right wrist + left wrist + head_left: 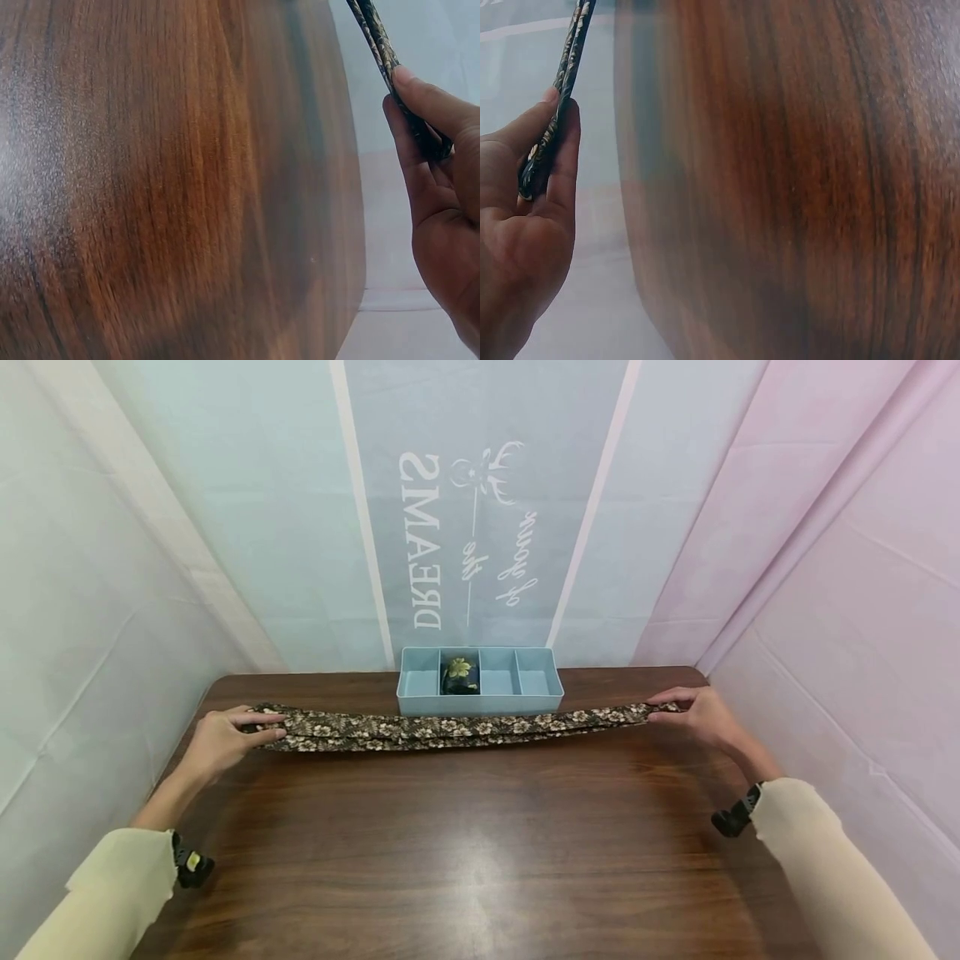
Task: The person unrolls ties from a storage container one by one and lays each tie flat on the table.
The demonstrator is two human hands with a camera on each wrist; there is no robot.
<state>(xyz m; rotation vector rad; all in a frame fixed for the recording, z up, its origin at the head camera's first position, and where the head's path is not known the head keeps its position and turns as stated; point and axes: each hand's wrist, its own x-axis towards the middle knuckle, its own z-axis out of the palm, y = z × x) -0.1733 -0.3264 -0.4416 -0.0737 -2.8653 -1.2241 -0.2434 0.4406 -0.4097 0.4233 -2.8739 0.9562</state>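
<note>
Head cam — above the table's (375, 827) near side, faces forward and down, widest and farthest back. Left wrist cam: close over table's left side, aimed down, far-left corner (649, 289) in frame; right wrist cam mirrors it. Head shares floral cloth (450, 727) ends — one per wrist view.

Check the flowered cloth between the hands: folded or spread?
Folded: the flowered cloth is a long narrow strip with layers showing along its length, the left hand and right hand pinching its ends.

Dark floral cloth (450, 727), folded narrow, stretched sideways.
</note>
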